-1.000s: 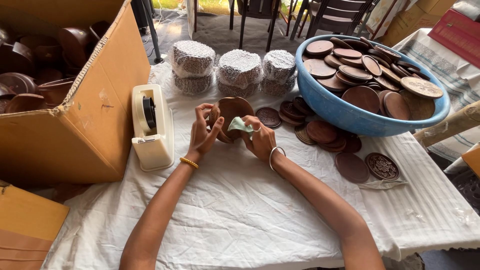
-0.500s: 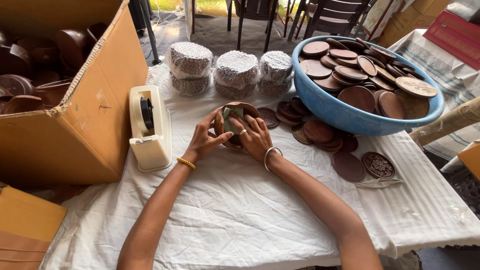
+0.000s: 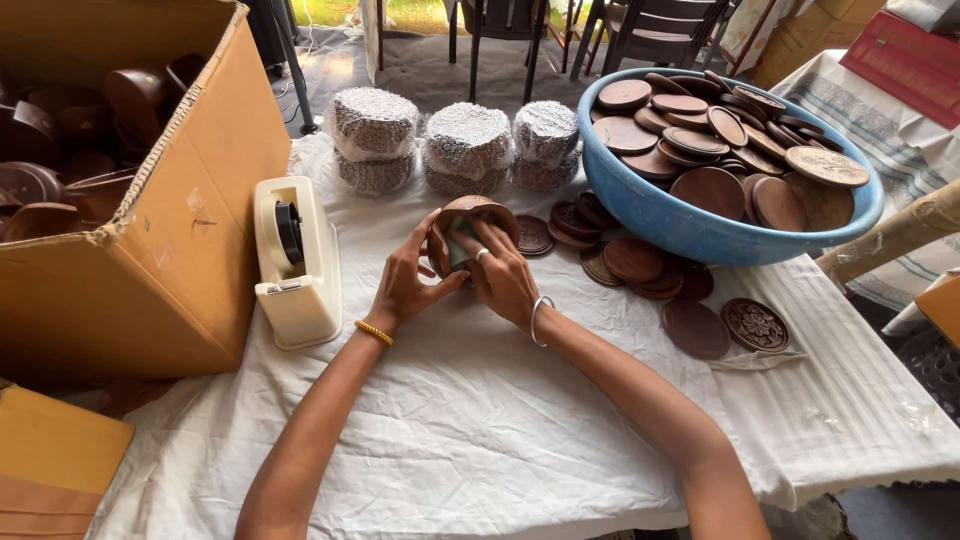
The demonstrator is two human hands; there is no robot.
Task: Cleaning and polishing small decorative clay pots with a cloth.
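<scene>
**Both hands on a brown bowl at mid-table**

Here we are over the white-clothed table (image 3: 480,420), and both hands are clasped on one small brown bowl (image 3: 478,212), tipped on its side with its mouth toward the camera. The left hand (image 3: 405,285) grips the bowl's near-left rim, fingers curled around the edge. The right hand (image 3: 505,275) holds the other side, fingers pressing a pale greenish wad (image 3: 462,238) into the bowl's mouth. The bowl sits around the middle of the table, nearer the far edge.

Just left of the hands stands a cream tape dispenser (image 3: 297,262), beside a big cardboard box (image 3: 165,235) filled with more brown bowls at the left edge. Toward the far edge, three stacks of foam-wrapped bundles (image 3: 468,145). To the right, a blue basin (image 3: 700,220) heaped with brown round lids (image 3: 700,130), with loose lids (image 3: 640,265) scattered on the cloth below it.
</scene>
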